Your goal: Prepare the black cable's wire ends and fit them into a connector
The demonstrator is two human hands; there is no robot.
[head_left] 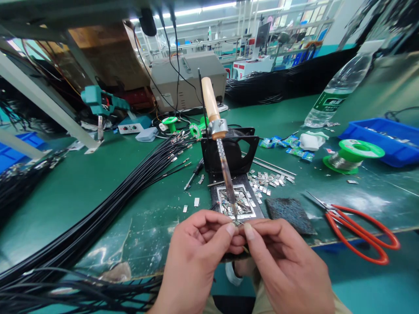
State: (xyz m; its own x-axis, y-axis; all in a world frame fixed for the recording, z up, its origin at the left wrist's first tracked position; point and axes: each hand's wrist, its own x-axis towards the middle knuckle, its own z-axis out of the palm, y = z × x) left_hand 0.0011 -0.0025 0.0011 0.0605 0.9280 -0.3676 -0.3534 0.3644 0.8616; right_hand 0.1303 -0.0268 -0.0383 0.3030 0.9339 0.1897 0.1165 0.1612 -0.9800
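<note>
My left hand (196, 253) and my right hand (284, 261) meet at the table's front edge, both pinched on a tiny metal piece (238, 223) right at the tip of a soldering iron (225, 174). The iron has a wooden handle (209, 101) and leans down from a black stand (231, 150) onto a small tray of metal clips (235, 201). What exactly the fingers hold is too small to name; a thin wire end seems to sit between them.
A thick bundle of black cables (108, 205) runs across the left of the green table (98, 174). Red-handled scissors (356, 229), a dark sponge (290, 213), a green solder spool (353, 155), a blue bin (386, 137) and a plastic bottle (340, 87) lie at right.
</note>
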